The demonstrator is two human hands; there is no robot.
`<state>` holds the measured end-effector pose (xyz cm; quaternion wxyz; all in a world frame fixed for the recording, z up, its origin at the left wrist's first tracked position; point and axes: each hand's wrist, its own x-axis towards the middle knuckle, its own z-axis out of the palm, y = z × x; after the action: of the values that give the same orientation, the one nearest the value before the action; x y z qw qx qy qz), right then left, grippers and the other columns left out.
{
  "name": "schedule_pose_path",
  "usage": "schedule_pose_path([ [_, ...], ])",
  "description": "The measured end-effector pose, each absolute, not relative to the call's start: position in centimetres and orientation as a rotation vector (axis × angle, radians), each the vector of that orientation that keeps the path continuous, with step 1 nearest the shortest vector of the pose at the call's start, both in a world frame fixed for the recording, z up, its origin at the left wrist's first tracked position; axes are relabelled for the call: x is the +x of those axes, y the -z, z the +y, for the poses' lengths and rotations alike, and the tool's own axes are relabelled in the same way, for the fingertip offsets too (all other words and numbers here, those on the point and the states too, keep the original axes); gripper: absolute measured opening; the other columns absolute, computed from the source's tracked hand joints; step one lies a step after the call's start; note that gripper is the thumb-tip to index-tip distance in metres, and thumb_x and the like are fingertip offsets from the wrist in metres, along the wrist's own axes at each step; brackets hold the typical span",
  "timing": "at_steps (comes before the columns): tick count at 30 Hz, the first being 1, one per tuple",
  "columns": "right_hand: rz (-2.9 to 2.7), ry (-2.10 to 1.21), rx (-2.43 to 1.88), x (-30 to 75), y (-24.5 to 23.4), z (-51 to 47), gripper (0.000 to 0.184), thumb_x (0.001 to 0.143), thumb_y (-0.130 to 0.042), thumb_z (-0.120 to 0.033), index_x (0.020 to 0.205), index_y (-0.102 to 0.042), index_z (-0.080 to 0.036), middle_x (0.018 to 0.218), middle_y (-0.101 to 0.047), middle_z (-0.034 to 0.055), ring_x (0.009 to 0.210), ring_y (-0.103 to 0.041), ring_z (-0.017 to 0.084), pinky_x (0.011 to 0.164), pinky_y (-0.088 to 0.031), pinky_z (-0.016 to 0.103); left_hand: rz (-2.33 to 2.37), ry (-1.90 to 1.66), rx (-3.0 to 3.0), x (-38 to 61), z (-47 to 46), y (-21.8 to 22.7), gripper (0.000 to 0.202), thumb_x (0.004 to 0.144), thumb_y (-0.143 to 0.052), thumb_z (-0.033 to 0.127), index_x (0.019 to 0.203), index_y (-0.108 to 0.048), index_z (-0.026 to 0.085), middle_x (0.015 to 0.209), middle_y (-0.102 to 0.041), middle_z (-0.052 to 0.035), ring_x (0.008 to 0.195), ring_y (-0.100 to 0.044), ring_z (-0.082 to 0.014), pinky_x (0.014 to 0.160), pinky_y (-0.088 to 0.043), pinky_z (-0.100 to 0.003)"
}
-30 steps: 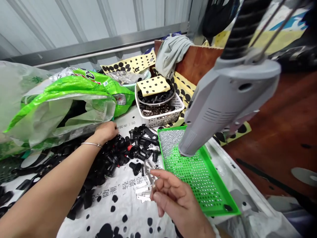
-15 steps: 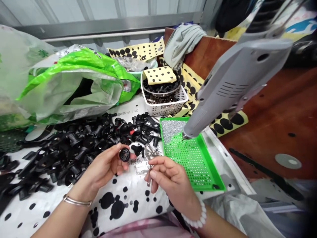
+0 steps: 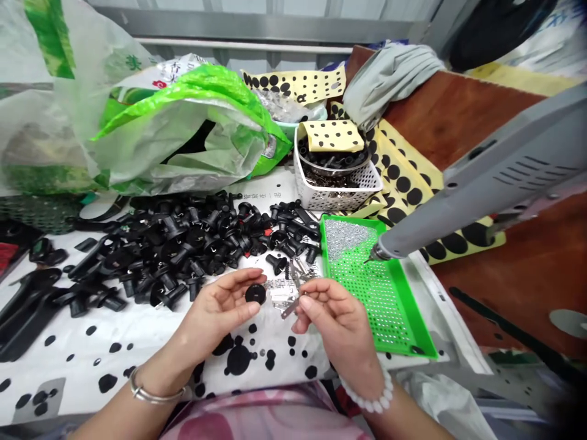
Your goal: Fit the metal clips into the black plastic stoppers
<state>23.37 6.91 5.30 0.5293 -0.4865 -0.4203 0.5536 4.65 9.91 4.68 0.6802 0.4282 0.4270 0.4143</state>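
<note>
Between the fingers of my left hand (image 3: 224, 308) is a round black plastic part (image 3: 255, 294), its flat disc face turned up toward me. My right hand (image 3: 337, 318) pinches a small flat metal strip (image 3: 290, 309) between thumb and fingers, its end pointing at the black part but apart from it. More metal strips (image 3: 300, 269) lie on the white sheet just beyond my right fingers. A large pile of black plastic parts (image 3: 183, 238) spreads to the left and beyond my left hand.
A green perforated tray (image 3: 398, 305) of small silvery screws (image 3: 346, 235) lies right, with a grey electric screwdriver (image 3: 440, 214) hanging over it. Behind stands a white basket (image 3: 337, 198) holding a bowl of black parts. A green plastic bag (image 3: 220, 98) fills the back left.
The black part in my left hand has turned from its ribbed hollow side to its flat disc face. The metal strip has tilted and points left. The view has shifted, too.
</note>
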Motion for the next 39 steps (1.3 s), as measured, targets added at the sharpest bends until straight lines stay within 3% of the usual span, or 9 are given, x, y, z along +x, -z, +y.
schedule_pose_path([
  [5,-1.206,-1.154,-1.158,21.9,-5.0,6.9,0.008,0.082,-0.056,-0.019,0.090,-0.056,-0.018,0.071,-0.063,0.0004,0.058,-0.062,0.010,0.055,-0.052,0.023,1.070,-0.959,1.295,4.1,8.5,-4.3,0.055,0.075,-0.066,0.018,0.126,-0.047,0.022,0.121,-0.059,-0.0098,0.114,-0.054,-0.0232,0.097,-0.045,-0.035],
  [10,-1.505,-0.846,-1.102,20.8,-4.3,7.2,0.016,0.084,-0.053,-0.012,0.096,-0.057,-0.021,0.085,-0.061,0.0026,0.072,-0.062,0.013,0.064,-0.052,0.027,1.173,-0.913,1.616,3.5,8.0,-3.4,0.054,0.080,-0.060,0.019,0.131,-0.042,0.028,0.124,-0.057,-0.0074,0.113,-0.053,-0.0232,0.098,-0.042,-0.037],
  [25,-1.878,-0.480,-1.145,18.9,-4.6,7.8,0.012,0.085,-0.048,-0.011,0.091,-0.053,-0.020,0.075,-0.062,0.0025,0.065,-0.060,0.015,0.059,-0.048,0.027,1.269,-0.960,2.021,3.0,8.4,-3.0,0.058,0.080,-0.057,0.018,0.133,-0.037,0.028,0.105,-0.058,-0.0065,0.099,-0.054,-0.0227,0.086,-0.046,-0.035],
  [29,-1.893,-0.507,-1.165,18.3,-4.3,7.8,0.011,0.084,-0.046,-0.012,0.088,-0.053,-0.020,0.078,-0.062,0.0044,0.072,-0.061,0.017,0.064,-0.049,0.029,1.302,-0.989,2.189,3.1,8.4,-2.8,0.060,0.081,-0.051,0.013,0.136,-0.032,0.027,0.105,-0.056,-0.0082,0.099,-0.054,-0.0235,0.085,-0.047,-0.036],
  [32,-1.749,-0.718,-1.213,18.0,-3.7,7.8,0.009,0.084,-0.048,-0.015,0.087,-0.055,-0.019,0.088,-0.062,0.0064,0.083,-0.060,0.018,0.072,-0.050,0.031,1.339,-1.006,2.233,3.3,8.2,-2.6,0.060,0.082,-0.050,0.012,0.137,-0.030,0.027,0.110,-0.054,-0.0093,0.103,-0.053,-0.0245,0.088,-0.046,-0.037],
  [36,-1.546,-1.079,-1.190,18.2,-3.4,7.8,0.007,0.084,-0.050,-0.015,0.088,-0.054,-0.019,0.081,-0.061,0.0015,0.071,-0.061,0.013,0.064,-0.052,0.024,1.253,-1.040,2.126,3.1,7.9,-2.5,0.059,0.082,-0.054,0.014,0.135,-0.034,0.031,0.117,-0.051,-0.0085,0.109,-0.050,-0.0238,0.092,-0.045,-0.036],
  [39,-1.544,-0.982,-1.102,19.0,-3.9,8.1,0.007,0.083,-0.051,-0.014,0.086,-0.055,-0.019,0.087,-0.062,0.0040,0.081,-0.062,0.015,0.070,-0.052,0.027,1.146,-1.115,1.872,2.7,7.7,-2.9,0.057,0.078,-0.063,0.020,0.129,-0.042,0.033,0.123,-0.048,-0.0066,0.110,-0.050,-0.0233,0.093,-0.045,-0.035],
])
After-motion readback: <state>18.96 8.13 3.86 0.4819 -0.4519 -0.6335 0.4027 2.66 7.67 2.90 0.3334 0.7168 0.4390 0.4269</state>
